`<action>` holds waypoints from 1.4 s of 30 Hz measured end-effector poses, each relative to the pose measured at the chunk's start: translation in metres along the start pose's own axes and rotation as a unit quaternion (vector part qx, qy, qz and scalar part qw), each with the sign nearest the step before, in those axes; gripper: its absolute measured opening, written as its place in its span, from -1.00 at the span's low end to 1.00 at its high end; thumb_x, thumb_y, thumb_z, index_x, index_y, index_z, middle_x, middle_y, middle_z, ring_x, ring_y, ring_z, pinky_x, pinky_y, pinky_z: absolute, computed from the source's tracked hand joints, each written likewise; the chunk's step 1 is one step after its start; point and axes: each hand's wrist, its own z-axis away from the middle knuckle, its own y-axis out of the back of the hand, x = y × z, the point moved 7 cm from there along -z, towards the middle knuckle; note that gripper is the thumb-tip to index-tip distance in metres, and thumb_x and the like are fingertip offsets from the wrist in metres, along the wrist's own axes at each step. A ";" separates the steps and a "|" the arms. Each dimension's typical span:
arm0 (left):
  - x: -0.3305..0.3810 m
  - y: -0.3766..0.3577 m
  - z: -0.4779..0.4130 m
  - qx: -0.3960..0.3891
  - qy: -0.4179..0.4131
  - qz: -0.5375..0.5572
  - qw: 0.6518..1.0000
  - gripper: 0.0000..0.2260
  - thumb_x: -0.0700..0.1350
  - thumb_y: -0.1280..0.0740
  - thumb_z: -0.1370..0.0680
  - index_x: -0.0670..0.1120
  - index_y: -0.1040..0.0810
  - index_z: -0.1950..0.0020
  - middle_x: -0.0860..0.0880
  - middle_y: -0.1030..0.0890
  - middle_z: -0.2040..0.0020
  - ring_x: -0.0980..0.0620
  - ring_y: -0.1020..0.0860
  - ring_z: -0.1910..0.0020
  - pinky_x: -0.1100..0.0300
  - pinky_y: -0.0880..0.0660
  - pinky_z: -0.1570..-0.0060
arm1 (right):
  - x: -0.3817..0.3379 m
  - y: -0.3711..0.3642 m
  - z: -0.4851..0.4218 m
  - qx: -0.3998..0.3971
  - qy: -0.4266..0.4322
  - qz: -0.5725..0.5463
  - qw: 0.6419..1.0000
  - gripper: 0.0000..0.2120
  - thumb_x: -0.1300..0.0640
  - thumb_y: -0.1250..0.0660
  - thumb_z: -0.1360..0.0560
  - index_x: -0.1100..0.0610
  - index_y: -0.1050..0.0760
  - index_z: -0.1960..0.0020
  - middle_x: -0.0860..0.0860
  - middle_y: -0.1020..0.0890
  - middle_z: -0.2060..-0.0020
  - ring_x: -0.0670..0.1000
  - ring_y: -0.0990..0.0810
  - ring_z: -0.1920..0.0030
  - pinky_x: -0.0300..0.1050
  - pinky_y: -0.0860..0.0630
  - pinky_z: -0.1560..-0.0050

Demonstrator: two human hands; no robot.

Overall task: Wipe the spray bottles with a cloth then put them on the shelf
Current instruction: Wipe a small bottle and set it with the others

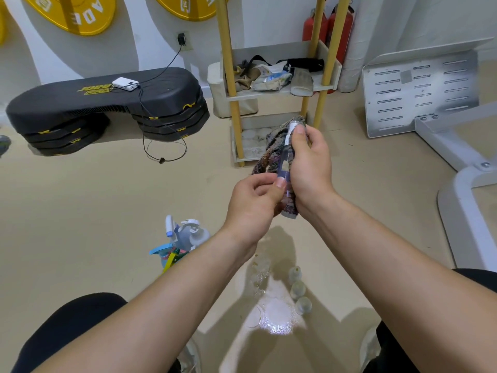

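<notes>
Three small clear bottles (pixel 298 289) stand in a row on the beige floor nearest the person, between the knees. To the left, a cluster of spray bottles (pixel 188 235) waits on the floor beside the left forearm. Above them, the left hand (pixel 252 203) pinches the lower part of a slim grey-purple spray bottle (pixel 285 168), held almost upright in mid-air, while the right hand (pixel 312 168) grasps its upper part through a dark patterned cloth (pixel 271 149). Beyond stands the yellow-posted shelf (pixel 229 65), its middle tier cluttered. A black step platform (pixel 107 95) lies far left; red fire extinguishers (pixel 313 25) stand behind the shelf.
</notes>
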 end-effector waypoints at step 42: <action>0.035 0.055 -0.018 0.129 -0.091 -0.011 0.987 -0.86 -0.24 -0.38 -0.60 -0.07 -0.52 -0.11 0.00 -0.61 0.16 0.16 -0.59 0.33 0.26 -0.56 0.23 | 0.059 -0.035 0.038 -0.178 -0.122 -0.009 0.976 -0.70 0.14 -0.13 -0.64 0.12 -0.63 -0.16 0.04 -0.73 0.01 0.03 -0.69 0.00 -0.06 -0.63 -0.02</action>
